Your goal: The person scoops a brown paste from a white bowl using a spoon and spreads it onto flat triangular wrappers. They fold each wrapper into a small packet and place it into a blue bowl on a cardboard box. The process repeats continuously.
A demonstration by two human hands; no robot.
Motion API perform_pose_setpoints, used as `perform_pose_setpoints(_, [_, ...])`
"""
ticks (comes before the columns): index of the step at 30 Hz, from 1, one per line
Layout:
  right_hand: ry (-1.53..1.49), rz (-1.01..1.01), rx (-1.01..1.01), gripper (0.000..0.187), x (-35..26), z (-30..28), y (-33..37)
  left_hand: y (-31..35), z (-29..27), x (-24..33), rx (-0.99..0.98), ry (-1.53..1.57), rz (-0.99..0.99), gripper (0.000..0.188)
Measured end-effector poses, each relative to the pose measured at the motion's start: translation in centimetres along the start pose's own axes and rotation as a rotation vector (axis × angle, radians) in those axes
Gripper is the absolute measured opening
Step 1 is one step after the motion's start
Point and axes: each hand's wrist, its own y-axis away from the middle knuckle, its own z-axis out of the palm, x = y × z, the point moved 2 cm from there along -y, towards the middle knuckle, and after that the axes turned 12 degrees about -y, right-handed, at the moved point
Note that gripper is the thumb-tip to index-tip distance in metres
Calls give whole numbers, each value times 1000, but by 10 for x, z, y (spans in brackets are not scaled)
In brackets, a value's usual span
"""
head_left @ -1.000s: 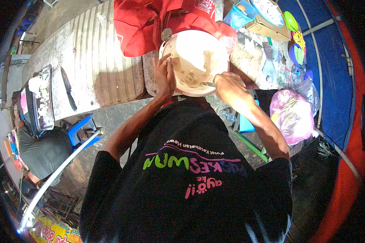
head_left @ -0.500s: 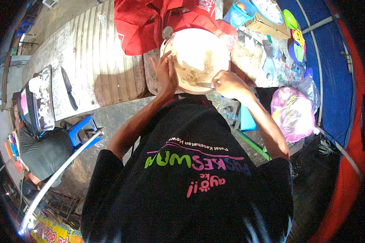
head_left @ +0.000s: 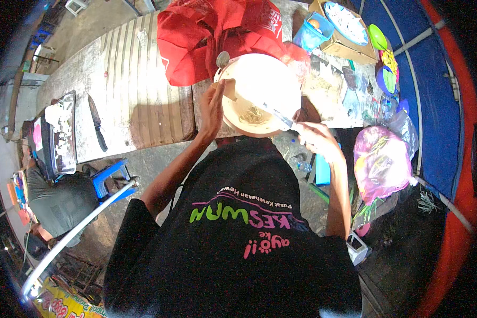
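A large cream basin (head_left: 257, 129) stands at the table's near edge, its inside washed out by bright light. Pale shreds (head_left: 254, 115) lie at its near side. My left hand (head_left: 213, 112) is closed on the basin's left rim; a tan patch beside its fingertips could be a shadow or a piece of something. With my right hand (head_left: 319, 139) I grip a tool with a pale, flat blade (head_left: 280, 117), seemingly a knife. The blade reaches over the right rim, tilted toward the middle. A round metal spoon head (head_left: 223, 59) shows at the far left rim.
Behind the basin lies a red bag (head_left: 188, 53). A knife (head_left: 97, 123) and a metal tray (head_left: 63, 135) with white pieces are at left. Far right are a blue basket (head_left: 314, 36) and cardboard box (head_left: 350, 47). A pink plastic bag (head_left: 381, 164) hangs at right; someone sits at left.
My right hand has drawn back to the right and lifted the blade from the basin's bottom to above its rim. The left hand's fingers, earlier spread, are closer together on the rim.
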Motion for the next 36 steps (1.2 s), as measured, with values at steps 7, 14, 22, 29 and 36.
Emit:
perform_pose_setpoints(7, [-149, -401, 22, 32, -4, 38, 0, 1, 8, 32, -311, 271, -279, 49])
perform_pose_setpoints(14, [-34, -483, 168, 29, -1, 66, -2, 13, 14, 55, -400, 372, -216, 50])
perform_pose_setpoints(22, [318, -767, 276, 21, 3, 64, -1, 19, 15, 71, -382, 466, -266, 46])
perform_pose_setpoints(29, [335, -622, 411, 22, 10, 32, 18, -2, -7, 75, -289, 379, -102, 54])
perform_pose_setpoints(36, [773, -449, 303, 26, -17, 37, -13, -6, -13, 18, -337, 191, -177, 55])
